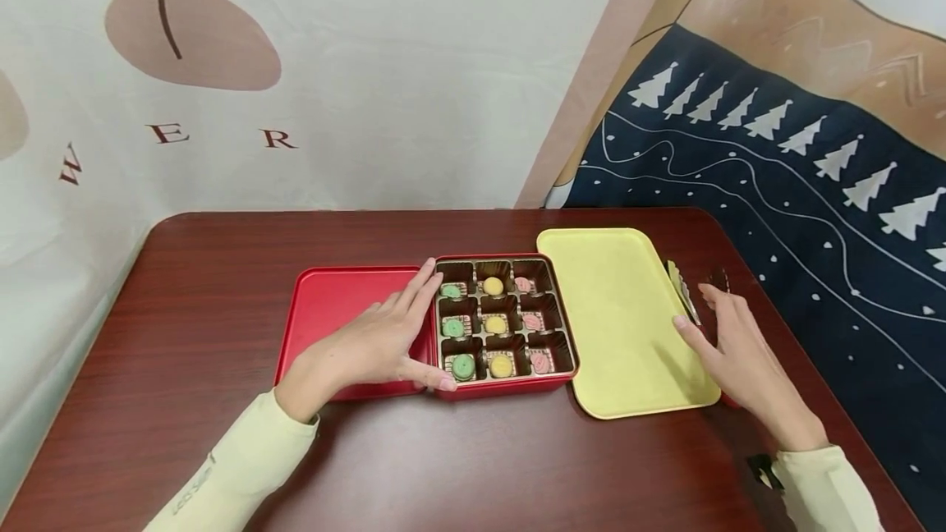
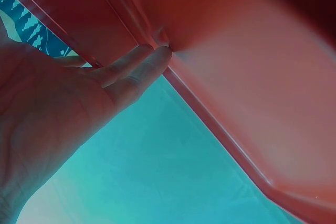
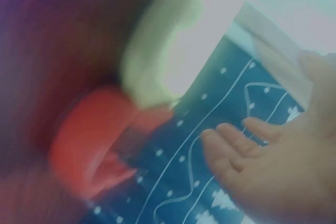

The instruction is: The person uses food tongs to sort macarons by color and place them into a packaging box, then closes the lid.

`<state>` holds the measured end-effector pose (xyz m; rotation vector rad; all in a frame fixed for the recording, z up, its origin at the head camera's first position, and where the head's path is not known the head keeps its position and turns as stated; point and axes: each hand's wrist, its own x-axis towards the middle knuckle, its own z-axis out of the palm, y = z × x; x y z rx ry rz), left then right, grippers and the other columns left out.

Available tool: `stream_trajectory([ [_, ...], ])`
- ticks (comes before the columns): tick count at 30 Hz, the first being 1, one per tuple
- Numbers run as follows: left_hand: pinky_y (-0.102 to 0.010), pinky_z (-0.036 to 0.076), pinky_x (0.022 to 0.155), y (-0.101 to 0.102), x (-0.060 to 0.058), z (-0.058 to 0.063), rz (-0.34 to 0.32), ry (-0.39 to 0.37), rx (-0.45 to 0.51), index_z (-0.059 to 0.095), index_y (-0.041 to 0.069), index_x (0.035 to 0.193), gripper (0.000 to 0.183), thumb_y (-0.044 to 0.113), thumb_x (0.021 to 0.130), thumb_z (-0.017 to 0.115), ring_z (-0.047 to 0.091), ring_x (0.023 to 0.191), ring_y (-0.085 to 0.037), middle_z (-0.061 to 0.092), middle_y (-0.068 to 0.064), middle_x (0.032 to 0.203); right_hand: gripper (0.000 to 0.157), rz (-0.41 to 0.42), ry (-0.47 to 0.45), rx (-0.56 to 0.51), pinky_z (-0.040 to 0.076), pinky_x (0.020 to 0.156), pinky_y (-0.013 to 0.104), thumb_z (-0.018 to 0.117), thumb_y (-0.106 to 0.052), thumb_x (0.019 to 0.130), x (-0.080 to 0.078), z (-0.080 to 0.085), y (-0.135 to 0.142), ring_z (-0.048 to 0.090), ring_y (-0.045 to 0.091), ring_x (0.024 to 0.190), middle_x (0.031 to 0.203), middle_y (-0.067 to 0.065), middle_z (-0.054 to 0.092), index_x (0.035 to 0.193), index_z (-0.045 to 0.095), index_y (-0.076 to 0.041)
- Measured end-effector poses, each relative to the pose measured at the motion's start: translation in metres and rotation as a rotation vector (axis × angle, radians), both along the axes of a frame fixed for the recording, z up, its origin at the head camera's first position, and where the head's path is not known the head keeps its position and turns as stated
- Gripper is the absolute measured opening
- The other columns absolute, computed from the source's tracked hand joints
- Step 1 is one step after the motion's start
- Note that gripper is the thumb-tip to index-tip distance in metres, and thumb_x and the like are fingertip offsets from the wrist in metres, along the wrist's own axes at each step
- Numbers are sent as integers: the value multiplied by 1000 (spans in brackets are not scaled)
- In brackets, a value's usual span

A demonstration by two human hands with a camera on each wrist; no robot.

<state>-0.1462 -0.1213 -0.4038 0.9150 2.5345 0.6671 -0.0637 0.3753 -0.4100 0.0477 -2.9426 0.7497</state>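
Observation:
A red box [image 1: 502, 389] with a divided insert stands mid-table, a round green, yellow or pink piece in each compartment. My left hand [image 1: 377, 343] spreads along its left side, fingers near the back corner and thumb at the front corner. In the left wrist view, straight fingertips [image 2: 157, 59] touch red surfaces. My right hand [image 1: 742, 355] hovers around the right edge of a yellow tray [image 1: 621, 318], holding nothing visible. Just beyond it lies a pale green, scalloped-edged item [image 1: 681, 290]. A blurred red curved object [image 3: 92, 140] appears in the right wrist view; its kind is unclear.
A flat red lid or tray [image 1: 340, 302] lies left of the box, partly under my left arm. Near my right fingertips is a small dark item [image 1: 718, 277], too small to identify. The brown table [image 1: 222, 249] has curtains behind and at its right.

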Motion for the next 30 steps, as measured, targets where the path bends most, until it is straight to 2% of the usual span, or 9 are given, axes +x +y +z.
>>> stream_trajectory([
  [2, -75, 29, 119, 0, 0, 1, 2, 1, -7, 1, 3, 175, 147, 78, 79, 84, 32, 154, -57, -11, -11, 182, 76, 45, 11, -43, 32, 116, 69, 64, -33, 112, -4, 2, -10, 37, 51, 143, 159, 35, 36, 167, 28, 7],
  [5, -75, 28, 120, 1, 1, 3, 4, -10, -16, 1, 4, 175, 147, 77, 79, 85, 31, 155, -57, -11, -11, 182, 79, 83, 3, -82, 30, 118, 66, 65, -34, 112, -9, 3, -21, 34, 47, 148, 166, 29, 33, 171, 25, 0],
  [10, -74, 28, 120, 3, 2, 3, 5, -17, -17, 0, 5, 175, 147, 77, 79, 85, 31, 156, -55, -12, -11, 182, 80, 125, -28, -106, 35, 110, 74, 65, -38, 111, -16, 5, -39, 35, 47, 149, 167, 24, 32, 172, 24, -6],
  [15, -74, 27, 121, 1, 2, 3, 15, -21, -23, 0, 5, 175, 148, 77, 79, 85, 28, 157, -54, -12, -10, 182, 84, 208, -38, -107, 24, 120, 76, 70, -38, 108, -26, 4, -52, 23, 46, 158, 170, 20, 31, 173, 25, -12],
  [21, -73, 26, 122, 2, 2, 2, 12, -25, -27, -1, 6, 175, 148, 79, 78, 83, 27, 158, -52, -14, -9, 182, 90, 324, -61, -93, 29, 122, 65, 77, -37, 104, -33, 1, -65, 28, 33, 159, 174, 9, 31, 174, 25, -17],
  [26, -73, 26, 122, 2, 3, 2, 18, -30, -34, -1, 7, 175, 147, 80, 78, 83, 29, 157, -54, -15, -7, 182, 99, 415, -83, -106, 24, 127, 54, 83, -39, 99, -37, -4, -80, 26, 30, 161, 175, 6, 29, 175, 23, -17],
  [30, -73, 26, 122, 2, 3, 2, 19, -33, -35, -1, 7, 175, 147, 79, 78, 83, 28, 157, -54, -15, -7, 182, 106, 472, -88, -111, 23, 128, 52, 86, -42, 96, -40, -8, -90, 25, 25, 161, 177, 2, 25, 176, 19, -20],
])
